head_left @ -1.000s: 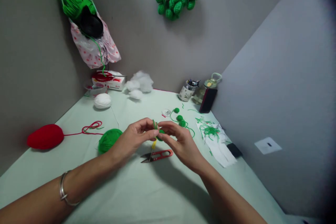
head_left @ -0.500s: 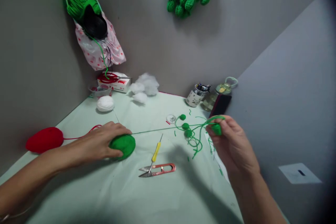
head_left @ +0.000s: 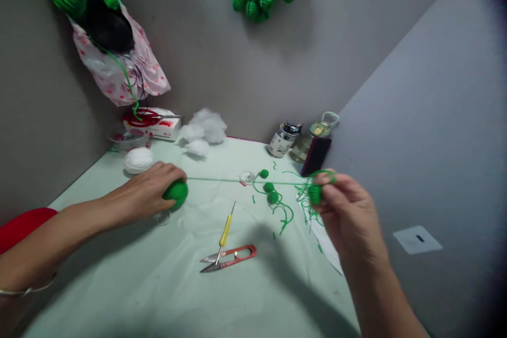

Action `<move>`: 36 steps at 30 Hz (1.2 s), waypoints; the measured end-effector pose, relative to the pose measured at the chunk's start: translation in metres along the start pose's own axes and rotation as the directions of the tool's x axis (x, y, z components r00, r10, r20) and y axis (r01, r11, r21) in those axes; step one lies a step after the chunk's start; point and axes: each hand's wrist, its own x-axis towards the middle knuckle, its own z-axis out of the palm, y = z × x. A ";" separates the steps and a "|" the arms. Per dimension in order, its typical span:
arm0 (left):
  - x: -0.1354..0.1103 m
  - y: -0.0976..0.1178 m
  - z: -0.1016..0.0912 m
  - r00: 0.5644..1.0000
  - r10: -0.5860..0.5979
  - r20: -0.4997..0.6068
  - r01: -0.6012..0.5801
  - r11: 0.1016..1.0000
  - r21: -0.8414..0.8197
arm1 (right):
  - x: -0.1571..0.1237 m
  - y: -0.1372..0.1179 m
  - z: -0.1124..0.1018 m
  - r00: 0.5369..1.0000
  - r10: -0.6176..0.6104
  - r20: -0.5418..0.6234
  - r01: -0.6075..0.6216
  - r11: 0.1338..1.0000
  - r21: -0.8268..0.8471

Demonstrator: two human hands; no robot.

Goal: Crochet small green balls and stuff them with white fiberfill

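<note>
A person's left hand (head_left: pixel 154 186) is clasped over a ball of green yarn (head_left: pixel 178 193) at the left of the pale desk (head_left: pixel 158 285), while the right hand (head_left: pixel 348 206) pinches a small green crocheted piece (head_left: pixel 315 194) between thumb and fingers at the right. A taut green strand (head_left: pixel 214 179) spans the two hands. Between them, a yellow-handled hook (head_left: pixel 225 231) lies across the blades of red-handled snips (head_left: pixel 232 262), near three small green balls (head_left: pixel 269 187) with trailing yarn ends.
</note>
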 end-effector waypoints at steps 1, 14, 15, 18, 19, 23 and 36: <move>0.003 0.000 -0.001 0.999 -0.012 0.033 0.012 1.000 0.004 | -0.002 0.005 0.008 0.998 0.044 0.040 -0.045 0.999 0.027; 0.044 0.092 -0.003 0.986 0.164 0.032 -0.098 0.724 -0.683 | -0.003 0.036 0.066 0.950 -0.032 0.311 0.129 0.947 -0.295; 0.046 0.091 -0.002 0.987 0.163 -0.005 -0.131 0.776 -0.617 | -0.003 0.037 0.066 0.950 -0.105 0.293 0.218 0.897 -0.384; 0.040 0.097 -0.002 0.975 0.220 -0.034 -0.211 0.865 -0.456 | -0.002 0.044 0.066 0.966 -0.158 0.203 0.239 0.842 -0.484; 0.034 0.101 -0.001 0.963 0.263 0.050 -0.212 0.863 -0.458 | -0.001 0.047 0.067 0.981 -0.120 0.153 0.178 0.872 -0.456; 0.006 0.119 0.004 0.829 0.468 0.307 -0.318 0.845 -0.430 | 0.004 0.061 0.071 0.989 0.150 -0.016 -0.151 0.982 -0.111; 0.039 0.087 0.005 0.974 0.210 0.081 -0.143 0.857 -0.495 | 0.007 0.053 0.090 0.968 0.238 -0.073 -0.235 0.971 0.054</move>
